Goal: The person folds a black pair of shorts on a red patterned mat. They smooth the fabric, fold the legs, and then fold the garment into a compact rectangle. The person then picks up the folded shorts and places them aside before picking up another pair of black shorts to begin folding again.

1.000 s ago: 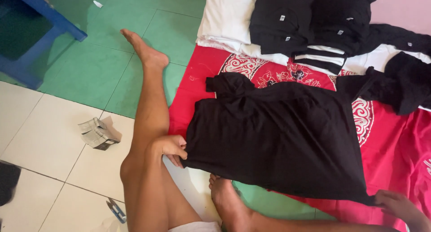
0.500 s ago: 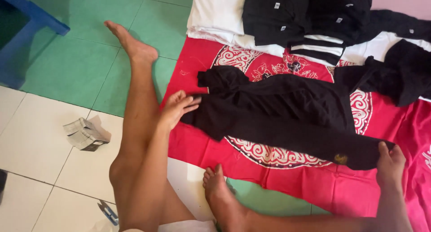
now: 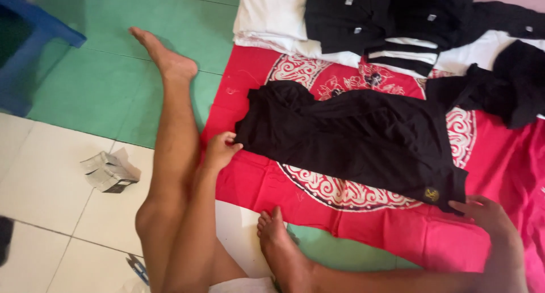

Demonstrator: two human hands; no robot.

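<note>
A black garment (image 3: 363, 140), folded lengthwise, lies across a red cloth with a white round pattern (image 3: 340, 208). My left hand (image 3: 218, 150) pinches the garment's left end, fingers closed on its edge. At the lower right corner, by a small gold emblem, my right hand (image 3: 482, 213) rests on the garment with fingers pressing its hem. My bare left leg (image 3: 170, 128) stretches out beside the cloth, and my right foot (image 3: 281, 247) lies under it.
Folded black and white clothes (image 3: 369, 20) are stacked at the far edge of the red cloth. More black garments (image 3: 505, 83) lie at the right. A crumpled grey carton (image 3: 108, 171) sits on the white tiles at left. A blue stool (image 3: 34, 38) stands at top left.
The black garment was folded from a wide spread into a narrower strip. Both hands moved outward along it, and the view shifted slightly.
</note>
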